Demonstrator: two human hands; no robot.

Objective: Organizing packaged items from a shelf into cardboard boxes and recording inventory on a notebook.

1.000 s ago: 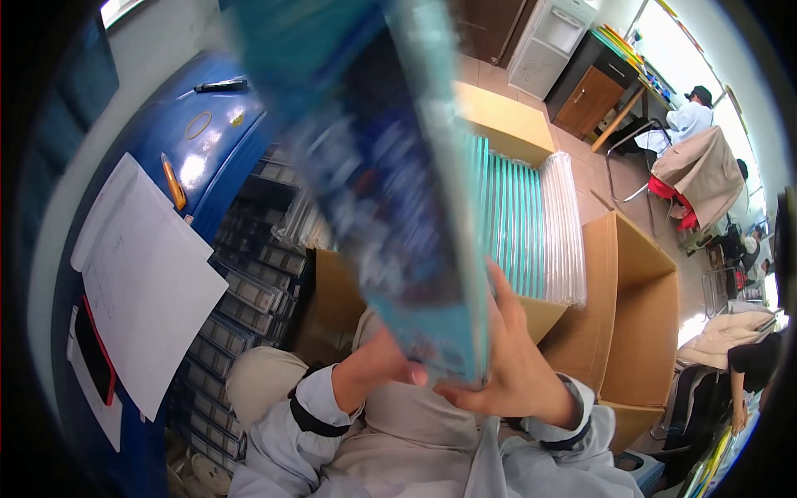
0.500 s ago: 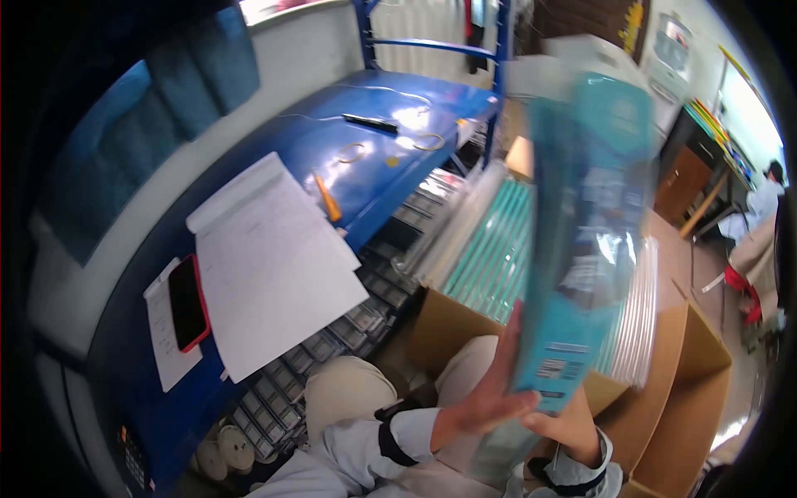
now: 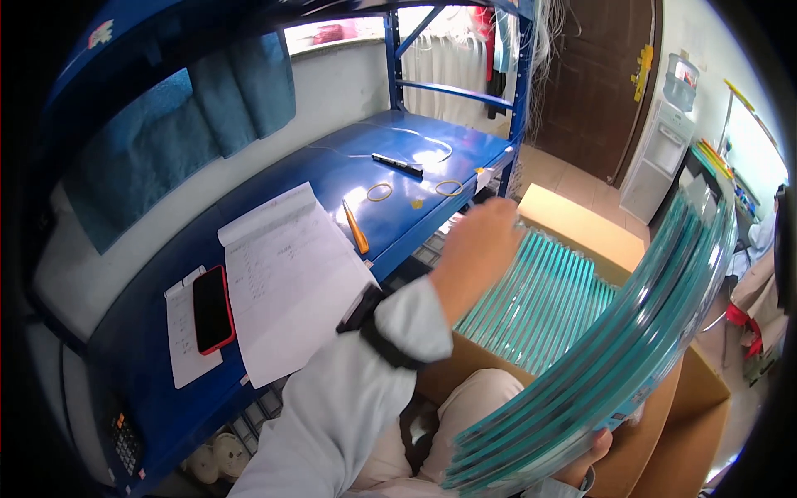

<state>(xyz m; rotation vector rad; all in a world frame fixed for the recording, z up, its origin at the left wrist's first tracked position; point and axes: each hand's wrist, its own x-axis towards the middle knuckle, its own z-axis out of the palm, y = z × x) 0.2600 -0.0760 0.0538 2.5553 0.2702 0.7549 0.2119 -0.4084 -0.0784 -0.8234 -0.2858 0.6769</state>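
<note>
A thick stack of clear plastic packs with teal inserts [image 3: 581, 365] leans at the right, fanned and bowed. My right hand [image 3: 588, 456] is closed round the stack's lower right side, with most fingers hidden behind it. My left hand [image 3: 481, 253] reaches to the far left side of a cardboard box [image 3: 581, 222]. Its fingers curl downward there, slightly blurred, and what they hold is hidden. More teal-edged packs [image 3: 535, 303] stand on edge in a tight row inside that box, beside the left hand.
On the blue shelf [image 3: 311, 166] lie paper sheets [image 3: 290, 282], a red-edged phone [image 3: 213, 310], an orange-handled tool [image 3: 355, 227], a black marker [image 3: 397, 165] and rubber bands [image 3: 379, 192]. A calculator [image 3: 126, 444] sits at the near left. Another open carton [image 3: 693, 423] stands at the right.
Both hands were together on one teal pack; now my right hand has the stack lower right, and my left hand has moved up to the box. The view has shifted too.
</note>
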